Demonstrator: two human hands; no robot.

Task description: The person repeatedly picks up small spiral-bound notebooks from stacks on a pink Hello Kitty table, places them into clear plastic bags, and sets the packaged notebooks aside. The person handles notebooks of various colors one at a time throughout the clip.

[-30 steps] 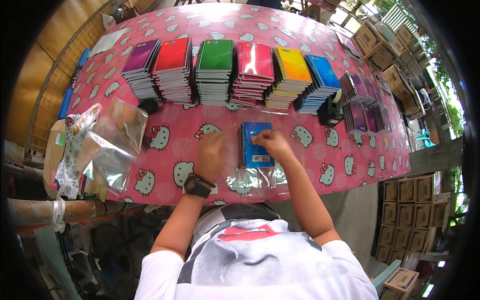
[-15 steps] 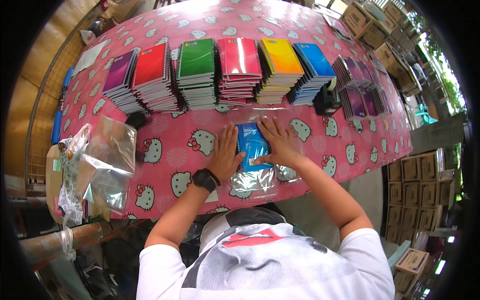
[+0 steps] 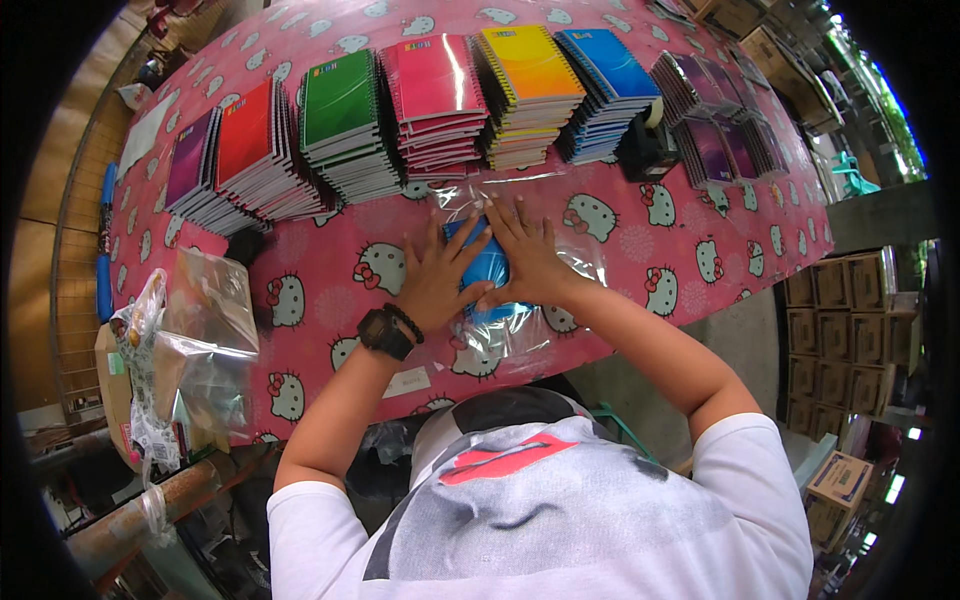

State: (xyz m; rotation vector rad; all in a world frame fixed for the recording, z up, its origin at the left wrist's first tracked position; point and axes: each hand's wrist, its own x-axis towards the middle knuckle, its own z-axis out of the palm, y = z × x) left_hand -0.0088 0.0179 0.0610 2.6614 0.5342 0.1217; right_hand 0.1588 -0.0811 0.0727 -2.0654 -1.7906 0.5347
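A blue spiral notebook (image 3: 488, 266) lies on clear plastic film (image 3: 515, 342) near the front of the table, partly covered by my hands. My left hand (image 3: 440, 272) rests flat over its left side with the fingers spread. From the other side, my right hand (image 3: 530, 260) presses flat over its right part, fingers stretched away from me. The two thumbs nearly meet over the notebook's lower part. Behind them stand stacks of spiral notebooks: purple (image 3: 192, 165), red (image 3: 248, 130), green (image 3: 338, 105), pink (image 3: 435, 85), yellow (image 3: 530, 68) and blue (image 3: 606, 68).
A black tape dispenser (image 3: 650, 150) stands right of the blue stack, beside bundles of purple notebooks (image 3: 718, 148). Clear plastic bags (image 3: 208, 300) lie at the table's left edge. A small white slip (image 3: 408, 382) is near the front edge. Cardboard boxes (image 3: 835, 335) are piled at the right.
Both hands have slid inward over the blue notebook and now cover more of it. The whole view has shifted, so the stacks appear higher and further left.
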